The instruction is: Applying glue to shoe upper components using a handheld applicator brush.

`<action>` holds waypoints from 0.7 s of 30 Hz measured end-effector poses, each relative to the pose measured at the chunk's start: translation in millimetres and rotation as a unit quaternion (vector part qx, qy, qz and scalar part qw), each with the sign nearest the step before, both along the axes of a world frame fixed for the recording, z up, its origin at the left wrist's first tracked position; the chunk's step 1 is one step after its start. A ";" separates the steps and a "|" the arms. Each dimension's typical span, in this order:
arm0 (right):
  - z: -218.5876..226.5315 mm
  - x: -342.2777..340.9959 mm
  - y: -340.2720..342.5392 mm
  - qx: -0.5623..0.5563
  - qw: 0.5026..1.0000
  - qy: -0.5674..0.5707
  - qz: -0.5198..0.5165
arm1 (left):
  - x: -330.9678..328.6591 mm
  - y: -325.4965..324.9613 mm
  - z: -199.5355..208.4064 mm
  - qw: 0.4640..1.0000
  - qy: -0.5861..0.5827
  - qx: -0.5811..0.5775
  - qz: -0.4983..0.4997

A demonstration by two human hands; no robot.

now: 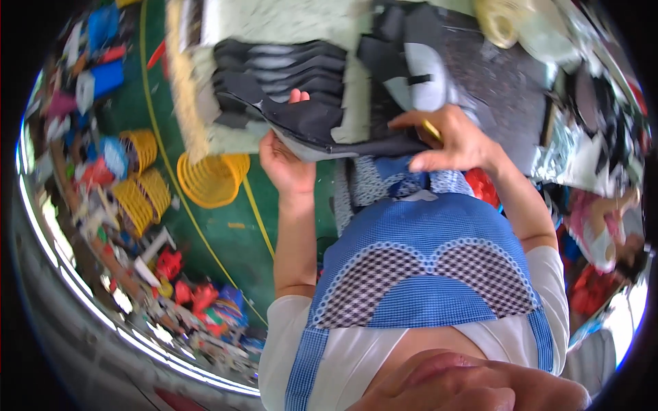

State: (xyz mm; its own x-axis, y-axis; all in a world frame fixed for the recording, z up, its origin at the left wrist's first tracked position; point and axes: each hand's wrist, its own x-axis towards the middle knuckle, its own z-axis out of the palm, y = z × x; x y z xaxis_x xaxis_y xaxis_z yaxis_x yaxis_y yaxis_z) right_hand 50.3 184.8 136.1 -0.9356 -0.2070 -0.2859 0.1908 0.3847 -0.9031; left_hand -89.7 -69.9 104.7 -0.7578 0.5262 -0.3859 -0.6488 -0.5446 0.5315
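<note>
A curved black-and-grey cut piece, which looks like a shoe upper, is held up in front of my apron between both hands. My left hand grips it from below at its left part, and some fingertips show behind its upper edge. At the opposite end, my right hand pinches the tapering black tip between thumb and fingers. A small yellow object shows at the right fingers; its kind is unclear. Behind the held piece lies an overlapping row of similar black-and-grey pieces on the pale tabletop.
More black and grey pieces lie on a dark work surface to the right. A yellow basket stands on the green floor at the left, near stacked yellow baskets. Another person is at the far right.
</note>
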 end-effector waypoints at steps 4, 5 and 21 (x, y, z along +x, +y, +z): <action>-45.6 -21.4 -62.7 0.022 0.997 0.068 -0.037 | 25.8 -81.2 -30.1 0.969 -0.084 -0.119 0.201; -52.9 -30.0 -71.6 0.031 0.999 0.012 -0.040 | 29.5 -95.6 -34.0 0.950 -0.012 -0.217 0.224; -121.6 -154.5 -101.9 0.417 0.902 -0.110 0.019 | -85.4 -93.0 -133.5 0.802 0.178 -0.556 0.126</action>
